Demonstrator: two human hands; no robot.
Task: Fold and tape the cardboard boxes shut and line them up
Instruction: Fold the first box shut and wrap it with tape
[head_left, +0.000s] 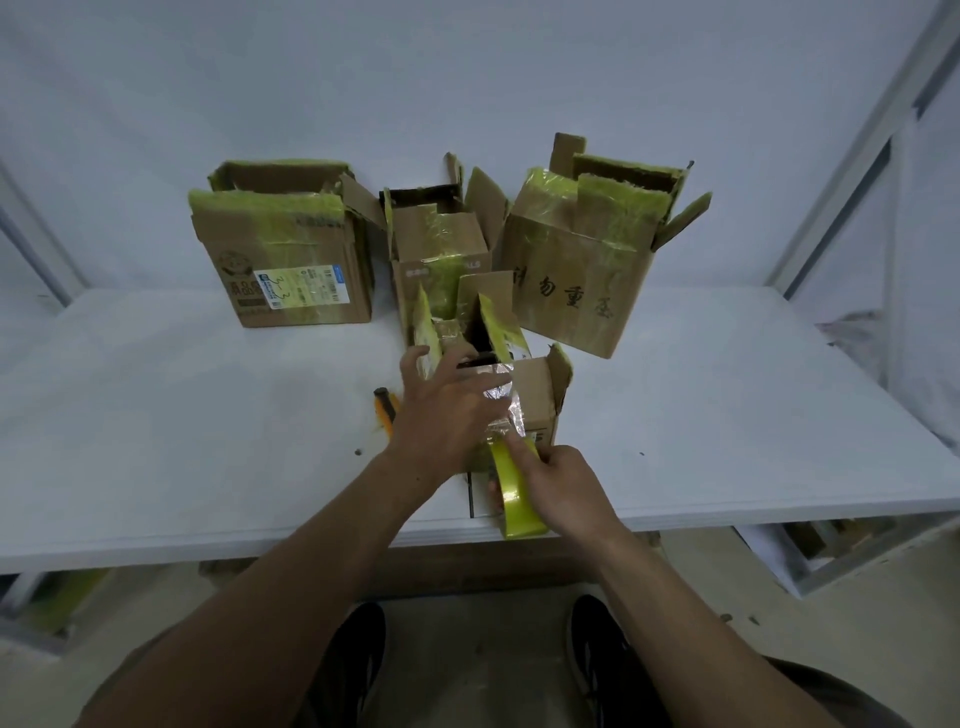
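A small cardboard box (537, 397) stands near the table's front edge, its flaps still up and edged with old yellow tape. My left hand (447, 410) lies spread over its top, fingers straight, pressing a flap down. My right hand (558, 486) grips a roll of yellow tape (514, 493) at the box's near side, index finger stretched onto the tape on the box front. Three more boxes stand open behind: a left box (296, 265), a middle box (441, 249) and a right box (576, 270).
A yellow-handled tool (387, 408) lies on the white table (208, 415) just left of my left hand. The wall rises right behind the boxes. A metal frame (893, 218) borders the right side. My shoes show below the table edge.
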